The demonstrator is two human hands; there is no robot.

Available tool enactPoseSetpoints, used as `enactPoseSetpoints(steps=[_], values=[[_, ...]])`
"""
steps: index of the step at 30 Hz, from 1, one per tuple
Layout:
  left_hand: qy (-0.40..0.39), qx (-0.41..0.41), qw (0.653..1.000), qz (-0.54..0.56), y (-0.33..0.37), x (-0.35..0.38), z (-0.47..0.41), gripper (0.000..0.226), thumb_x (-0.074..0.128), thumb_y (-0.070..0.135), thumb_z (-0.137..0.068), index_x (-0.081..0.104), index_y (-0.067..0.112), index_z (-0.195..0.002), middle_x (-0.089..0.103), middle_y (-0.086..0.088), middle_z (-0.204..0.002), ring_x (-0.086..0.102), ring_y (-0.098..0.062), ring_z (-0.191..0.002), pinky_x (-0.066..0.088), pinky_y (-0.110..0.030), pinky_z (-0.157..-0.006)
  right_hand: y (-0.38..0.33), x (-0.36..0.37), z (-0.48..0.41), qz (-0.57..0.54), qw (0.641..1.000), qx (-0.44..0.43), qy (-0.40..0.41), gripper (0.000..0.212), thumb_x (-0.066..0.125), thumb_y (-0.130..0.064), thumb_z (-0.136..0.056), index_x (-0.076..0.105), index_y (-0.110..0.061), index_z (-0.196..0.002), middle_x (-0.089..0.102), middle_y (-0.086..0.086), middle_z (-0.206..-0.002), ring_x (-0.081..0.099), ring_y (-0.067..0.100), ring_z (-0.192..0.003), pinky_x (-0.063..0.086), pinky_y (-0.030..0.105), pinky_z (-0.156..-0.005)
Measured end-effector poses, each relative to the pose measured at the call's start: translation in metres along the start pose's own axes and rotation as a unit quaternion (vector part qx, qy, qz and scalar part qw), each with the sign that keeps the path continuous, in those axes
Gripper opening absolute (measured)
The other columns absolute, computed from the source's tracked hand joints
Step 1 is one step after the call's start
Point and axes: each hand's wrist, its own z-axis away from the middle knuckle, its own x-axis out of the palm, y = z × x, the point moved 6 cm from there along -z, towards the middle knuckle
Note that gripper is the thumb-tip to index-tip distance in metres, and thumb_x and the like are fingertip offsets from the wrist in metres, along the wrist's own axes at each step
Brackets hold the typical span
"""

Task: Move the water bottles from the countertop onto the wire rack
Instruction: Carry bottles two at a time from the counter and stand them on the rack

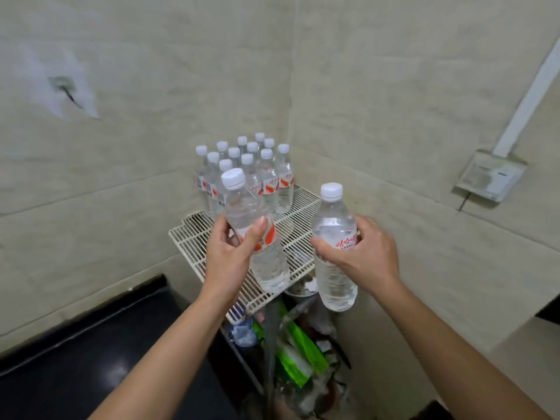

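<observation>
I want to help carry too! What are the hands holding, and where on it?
The left hand grips a clear plastic white-capped water bottle round its red-labelled middle. The right hand grips another such bottle round its middle too.

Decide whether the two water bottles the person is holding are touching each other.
Apart. The head view shows bare wire rack in the plain gap between the left-hand bottle and the right-hand bottle.

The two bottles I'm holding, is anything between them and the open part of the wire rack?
Nothing visible. The wire rack is bare near the front; the standing bottles crowd its back corner. The left bottle hangs above it, the right bottle by its front edge.
</observation>
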Motion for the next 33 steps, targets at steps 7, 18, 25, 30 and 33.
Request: enactPoseSetpoints(steps=[7, 18, 25, 30, 33], values=[[0.040, 0.002, 0.993, -0.107, -0.032, 0.011, -0.086, 0.048, 0.081, 0.030, -0.081, 0.065, 0.021, -0.124, 0.074, 0.005, -0.116, 0.071, -0.014, -0.106, 0.057, -0.043, -0.093, 0.013, 0.049, -0.096, -0.089, 0.995, -0.039, -0.019, 0.045, 0.078, -0.073, -0.061, 0.068, -0.043, -0.093, 0.067, -0.014, -0.091, 0.065, 0.005, -0.082, 0.058, 0.039, -0.074], [0.129, -0.055, 0.977, -0.161, -0.080, 0.003, -0.132, 0.053, 0.083, 0.021, -0.076, 0.063, 0.017, -0.125, 0.076, -0.003, -0.113, 0.072, -0.021, -0.104, 0.059, -0.039, -0.085, 0.036, 0.172, -0.185, -0.133, 0.969, -0.091, -0.185, 0.084, 0.075, -0.084, -0.055, 0.069, -0.033, -0.121, 0.067, -0.013, -0.118, 0.063, 0.004, -0.105, 0.056, 0.032, -0.089], [0.162, -0.091, 0.953, -0.239, -0.111, 0.003, -0.119, 0.058, 0.081, 0.027, -0.082, 0.057, 0.025, -0.135, 0.073, 0.002, -0.120, 0.069, -0.017, -0.111, 0.056, -0.043, -0.094, 0.055, 0.204, -0.192, -0.130, 0.931, -0.123, -0.318, 0.101, 0.076, -0.079, -0.062, 0.043, -0.035, -0.147, 0.050, -0.012, -0.144, 0.047, 0.008, -0.127, 0.043, 0.038, -0.106], [0.141, -0.166, 0.911, -0.350, -0.141, -0.005, -0.098, 0.070, 0.087, 0.022, -0.073, 0.051, 0.031, -0.133, 0.069, 0.008, -0.122, 0.064, -0.009, -0.115, 0.055, -0.047, -0.098, 0.085, 0.232, -0.173, -0.110, 0.882, -0.128, -0.440, 0.106, 0.086, -0.066, -0.057, 0.035, -0.037, -0.146, 0.048, -0.011, -0.144, 0.050, 0.014, -0.131, 0.048, 0.044, -0.108], [0.146, -0.199, 0.891, -0.382, -0.161, -0.004, -0.087, 0.083, 0.088, 0.028, -0.072, 0.043, 0.034, -0.142, 0.062, 0.008, -0.131, 0.059, -0.012, -0.120, 0.053, -0.047, -0.101, 0.108, 0.241, -0.166, -0.122, 0.865, -0.122, -0.472, 0.095, 0.087, -0.049, -0.068, 0.035, -0.036, -0.147, 0.046, -0.011, -0.144, 0.052, 0.012, -0.129, 0.055, 0.035, -0.099]])
